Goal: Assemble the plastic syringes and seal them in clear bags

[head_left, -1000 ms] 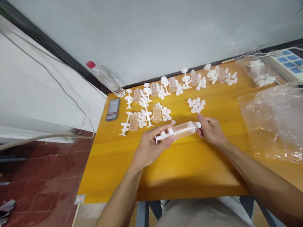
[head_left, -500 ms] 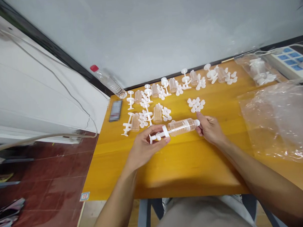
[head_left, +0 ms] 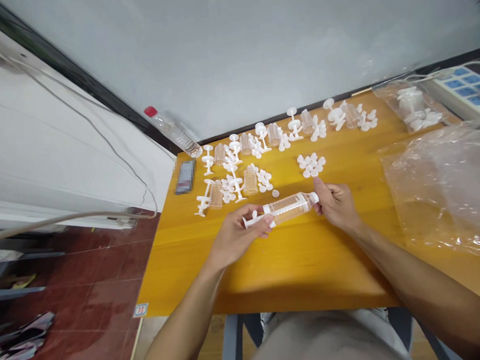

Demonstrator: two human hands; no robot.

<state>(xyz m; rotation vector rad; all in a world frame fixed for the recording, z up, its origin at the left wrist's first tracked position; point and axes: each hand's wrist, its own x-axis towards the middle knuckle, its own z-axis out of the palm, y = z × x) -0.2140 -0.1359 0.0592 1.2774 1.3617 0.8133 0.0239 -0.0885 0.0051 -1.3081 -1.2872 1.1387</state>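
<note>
I hold a clear plastic syringe [head_left: 290, 206] level above the yellow table [head_left: 305, 256]. My left hand [head_left: 236, 233] is closed on the white plunger end at the left. My right hand [head_left: 337, 204] pinches the white tip at the right end. Just beyond the syringe lies a small cluster of white caps [head_left: 311, 165], and one loose cap [head_left: 275, 193] sits near the barrel.
Rows of clear barrels and white plungers [head_left: 239, 164] cover the far left of the table. A water bottle [head_left: 173, 132] and a phone [head_left: 185, 176] lie at the left corner. Crumpled plastic bags [head_left: 441, 188] fill the right side, with a power strip [head_left: 463, 85] behind.
The plunger slid out a little to the left, then went back in toward the barrel. Both hands stayed on the syringe.
</note>
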